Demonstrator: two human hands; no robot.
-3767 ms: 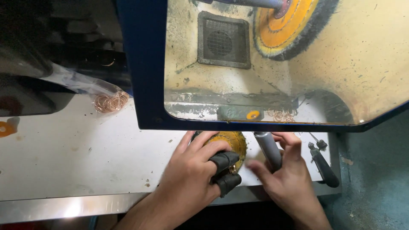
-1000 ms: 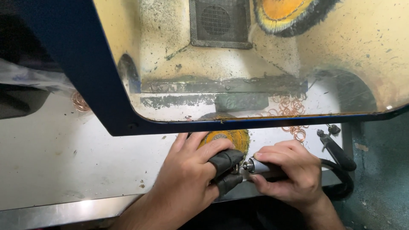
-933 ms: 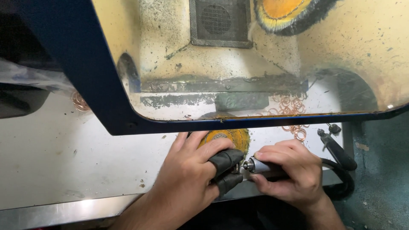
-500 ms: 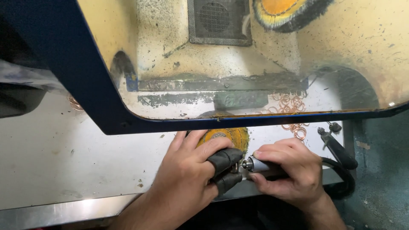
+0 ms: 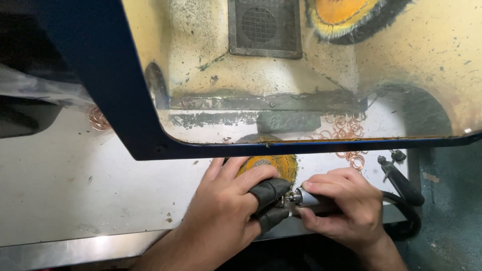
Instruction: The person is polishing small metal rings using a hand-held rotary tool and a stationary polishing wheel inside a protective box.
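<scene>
Hands come first, two of them, both bare, low in the frame at the front edge of the pale surface [image 5: 60,195]. One left hand [image 5: 226,216] is clenched in a grip on a small workpiece that cannot be made out, its thumb and forefinger each capped by a dark finger guard [image 5: 268,189], two guards in all. One right hand [image 5: 341,208] has its grip closed around a single slim rotary handpiece [image 5: 304,197], whose metal nose points left and meets the guarded fingertips; the tool sits just in front of the yellow wheel, between the two hands. Behind the left knuckles lies one yellow buffing wheel [image 5: 271,163], partly hidden by the fingers. To the right, one black cable [image 5: 406,221] loops off the surface edge beside a second dark tool [image 5: 399,178]. Farther back, a scatter of copper rings [image 5: 351,150], too many and too tangled to count, lies under a blue-framed clear shield [image 5: 115,100], which cuts across the view. Another small copper heap [image 5: 98,119] sits far left. Beyond the shield stand one grey block [image 5: 288,122], one dark vent grille [image 5: 265,27] and one large yellow brush wheel [image 5: 351,15].
</scene>
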